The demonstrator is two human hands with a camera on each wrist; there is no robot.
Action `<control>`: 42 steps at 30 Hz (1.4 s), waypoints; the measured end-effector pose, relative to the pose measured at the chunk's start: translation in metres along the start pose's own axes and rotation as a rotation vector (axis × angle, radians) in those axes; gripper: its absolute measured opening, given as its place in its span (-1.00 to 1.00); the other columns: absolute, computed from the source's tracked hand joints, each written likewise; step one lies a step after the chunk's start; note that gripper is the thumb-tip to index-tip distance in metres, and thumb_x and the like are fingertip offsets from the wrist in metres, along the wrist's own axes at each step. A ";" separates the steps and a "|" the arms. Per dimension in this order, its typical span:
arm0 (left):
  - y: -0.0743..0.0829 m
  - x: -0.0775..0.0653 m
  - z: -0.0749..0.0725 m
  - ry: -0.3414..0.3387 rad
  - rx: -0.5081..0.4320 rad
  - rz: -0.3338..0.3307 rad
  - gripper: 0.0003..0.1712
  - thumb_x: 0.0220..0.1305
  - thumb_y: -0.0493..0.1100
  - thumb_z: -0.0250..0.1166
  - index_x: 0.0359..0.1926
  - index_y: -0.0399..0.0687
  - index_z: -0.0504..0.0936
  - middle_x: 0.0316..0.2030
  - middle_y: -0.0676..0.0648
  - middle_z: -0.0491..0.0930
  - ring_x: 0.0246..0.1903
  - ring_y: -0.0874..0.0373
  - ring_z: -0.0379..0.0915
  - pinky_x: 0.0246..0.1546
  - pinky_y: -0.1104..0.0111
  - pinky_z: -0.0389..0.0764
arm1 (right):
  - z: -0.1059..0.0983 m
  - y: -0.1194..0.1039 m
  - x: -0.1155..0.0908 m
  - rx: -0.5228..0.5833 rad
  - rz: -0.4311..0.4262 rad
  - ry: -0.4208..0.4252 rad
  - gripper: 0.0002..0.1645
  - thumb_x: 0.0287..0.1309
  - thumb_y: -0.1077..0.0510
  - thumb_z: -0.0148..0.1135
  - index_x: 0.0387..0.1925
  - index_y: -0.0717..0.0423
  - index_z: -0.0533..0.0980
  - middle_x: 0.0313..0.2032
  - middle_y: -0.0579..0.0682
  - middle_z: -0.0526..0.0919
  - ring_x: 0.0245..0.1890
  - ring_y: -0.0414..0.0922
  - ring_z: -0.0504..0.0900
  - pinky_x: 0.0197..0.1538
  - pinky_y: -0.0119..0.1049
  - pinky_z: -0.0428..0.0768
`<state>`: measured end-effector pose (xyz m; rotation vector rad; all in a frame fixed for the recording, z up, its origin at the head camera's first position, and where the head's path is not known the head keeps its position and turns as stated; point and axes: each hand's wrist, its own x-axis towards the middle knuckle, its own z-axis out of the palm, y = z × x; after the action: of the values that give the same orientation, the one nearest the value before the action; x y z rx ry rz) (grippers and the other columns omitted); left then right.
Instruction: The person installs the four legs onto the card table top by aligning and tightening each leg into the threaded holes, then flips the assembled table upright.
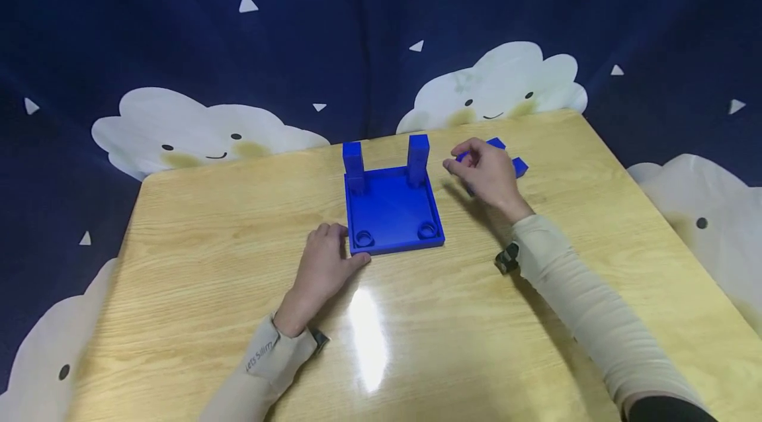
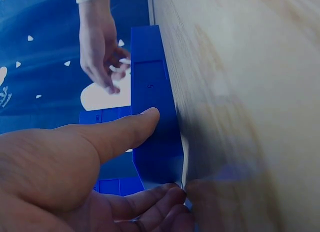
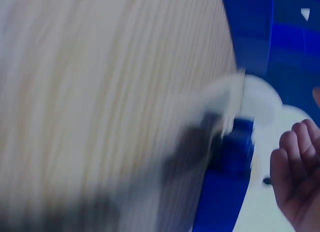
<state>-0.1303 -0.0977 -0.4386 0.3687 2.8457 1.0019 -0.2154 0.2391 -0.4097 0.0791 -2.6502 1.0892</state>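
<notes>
A square blue tray [image 1: 389, 213] lies on the table. Two blue posts [image 1: 419, 156] stand upright at its far corners, and two round sockets [image 1: 427, 231] show at the near ones. My left hand [image 1: 323, 265] grips the near left corner, its thumb [image 2: 142, 124] pressed on the front wall and its fingers at the side. To the right of the tray, my right hand [image 1: 491, 174] hovers with loosely bent fingers and holds nothing. Loose blue pieces [image 1: 520, 167] lie partly hidden behind it. In the right wrist view, one blue piece [image 3: 220, 199] with a narrower end lies below that hand.
The light wooden table [image 1: 208, 237] reaches back to a dark blue curtain [image 1: 286, 45] with white clouds and triangles. A bright reflection shows on the tabletop in front of the tray. Small dark wrist cameras [image 1: 507, 259] sit at the sleeves.
</notes>
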 end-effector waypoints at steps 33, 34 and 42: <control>0.002 0.003 -0.003 0.010 -0.008 -0.007 -0.29 0.24 -0.05 0.66 0.18 -0.48 0.61 0.01 -0.33 0.59 0.08 -0.28 0.47 0.17 -0.05 0.50 | -0.045 0.065 0.013 -0.365 0.400 -0.091 -0.23 0.33 -0.27 0.28 0.17 0.31 0.39 -0.14 0.32 0.59 -0.15 0.28 0.57 -0.13 0.12 0.45; 0.002 0.003 -0.003 0.008 -0.009 -0.010 -0.29 0.24 -0.06 0.66 0.18 -0.48 0.61 0.01 -0.33 0.59 0.09 -0.28 0.47 0.18 -0.05 0.51 | -0.045 0.065 0.013 -0.358 0.404 -0.097 -0.23 0.33 -0.26 0.30 0.17 0.32 0.39 -0.13 0.32 0.58 -0.14 0.27 0.56 -0.13 0.12 0.46; 0.001 0.002 -0.003 -0.006 -0.009 -0.015 -0.29 0.27 -0.05 0.65 0.20 -0.47 0.60 0.05 -0.34 0.60 0.13 -0.29 0.47 0.22 -0.05 0.50 | -0.047 0.062 0.009 -0.281 0.417 -0.103 -0.19 0.40 -0.15 0.31 0.31 0.40 0.30 -0.01 0.46 0.55 -0.04 0.35 0.56 -0.01 0.22 0.58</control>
<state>-0.1330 -0.0977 -0.4359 0.3483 2.8334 1.0085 -0.2231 0.3173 -0.4175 -0.5058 -2.9640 0.8218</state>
